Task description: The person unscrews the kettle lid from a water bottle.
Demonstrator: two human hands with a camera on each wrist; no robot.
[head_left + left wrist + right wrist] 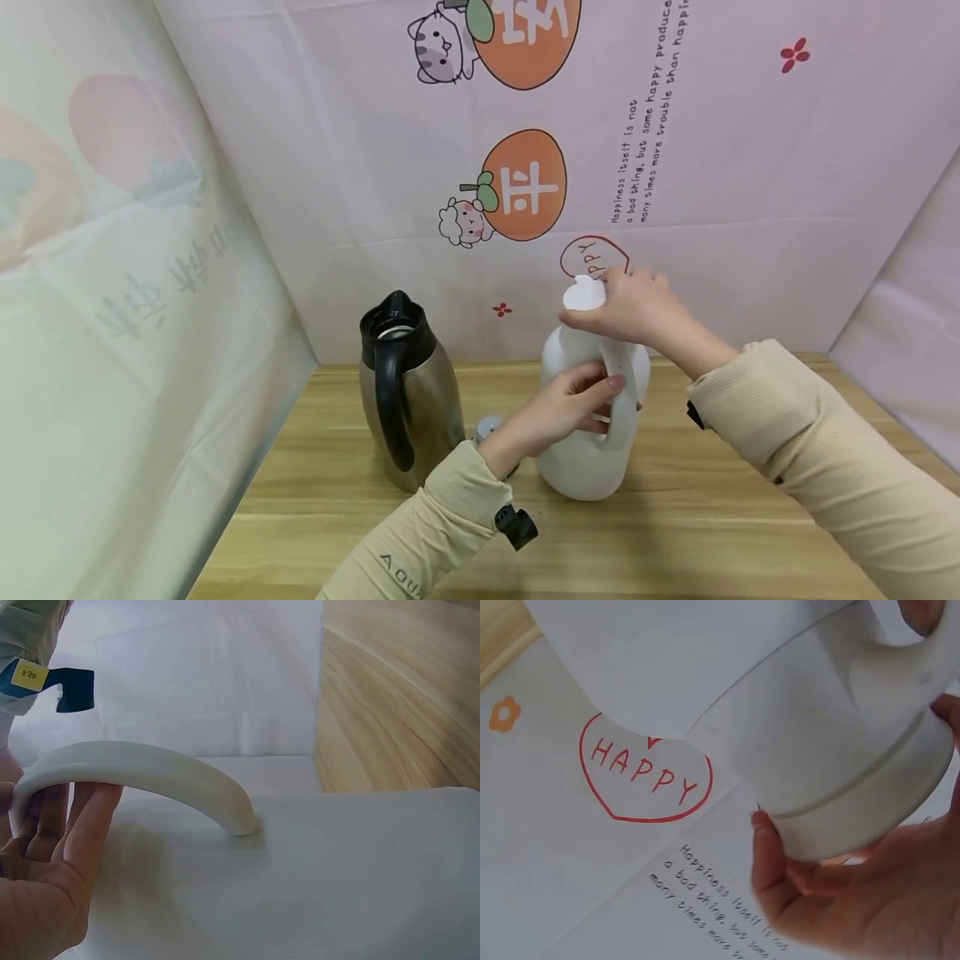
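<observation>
A white jug [581, 467] with a big loop handle [142, 761] stands upright on the table. My left hand [558, 408] has its fingers curled through the handle, with the thumb lying on its outside. Over the jug's top, my right hand [633, 308] grips the white lid [585, 293], thumb on one side and fingers on the other. From the right wrist view, the right fingers [769, 862] press round the rim of that top. Left of the jug stands a steel vacuum jug [435, 400] with a black collar and handle, its mouth uncovered.
A small grey cylindrical object [487, 427] stands between the two jugs, partly hidden behind the left wrist. The wooden table [720, 533] ends at a printed white cloth backdrop [360, 208]. Another cloth wall [112, 375] rises on the left.
</observation>
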